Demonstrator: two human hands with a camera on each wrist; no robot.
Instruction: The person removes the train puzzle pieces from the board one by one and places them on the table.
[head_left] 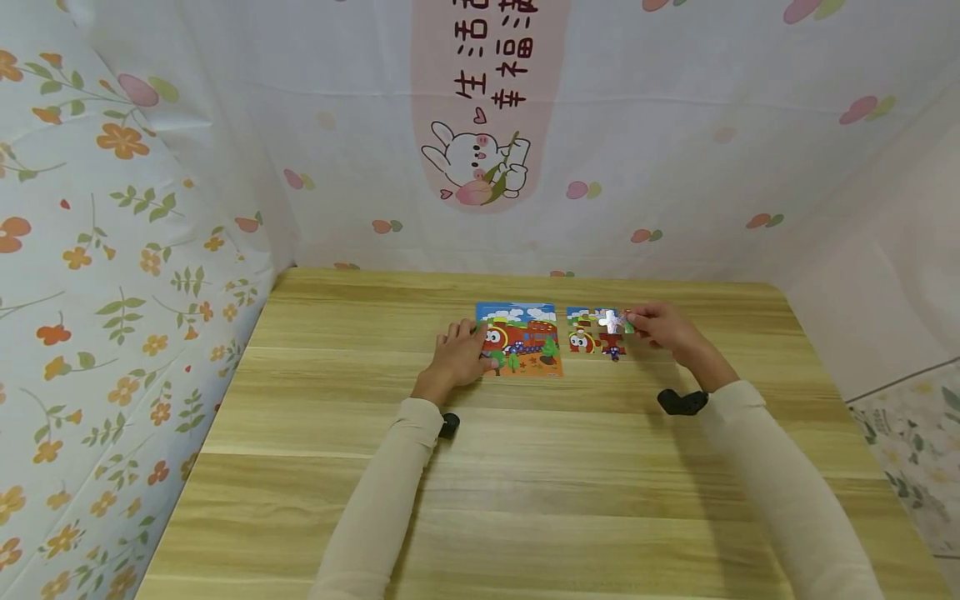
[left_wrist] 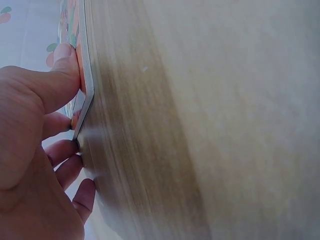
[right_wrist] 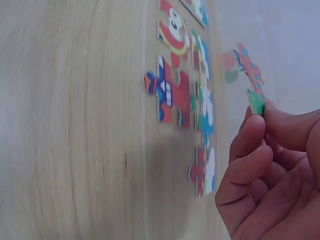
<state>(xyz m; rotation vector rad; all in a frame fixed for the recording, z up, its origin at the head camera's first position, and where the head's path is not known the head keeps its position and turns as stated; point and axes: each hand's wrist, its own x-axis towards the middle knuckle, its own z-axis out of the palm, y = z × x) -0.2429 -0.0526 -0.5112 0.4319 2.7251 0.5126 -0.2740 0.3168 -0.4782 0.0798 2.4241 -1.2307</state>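
Note:
My left hand [head_left: 453, 358] rests at the left side of a picture board [head_left: 528, 337] showing a red train under a blue sky. In the left wrist view, its thumb lies on the board near the edge and the other fingers bend loosely by the corner. Raised above the table, my right hand [head_left: 667, 329] pinches a jigsaw piece [right_wrist: 256, 102], green with a red, blue-spotted part, between thumb and forefinger. Just left of it lie several jigsaw pieces [head_left: 581, 343], some joined, with the train's eyes visible. A separate piece [right_wrist: 201, 171] lies close by, red and white.
Both the board and the pieces lie toward the back of a wood-grain table [head_left: 480, 492]. Behind it hangs a printed cloth [head_left: 337, 150]; a floral cloth [head_left: 142, 275] borders the left side. Black wrist cameras [head_left: 682, 402] sit under the sleeves.

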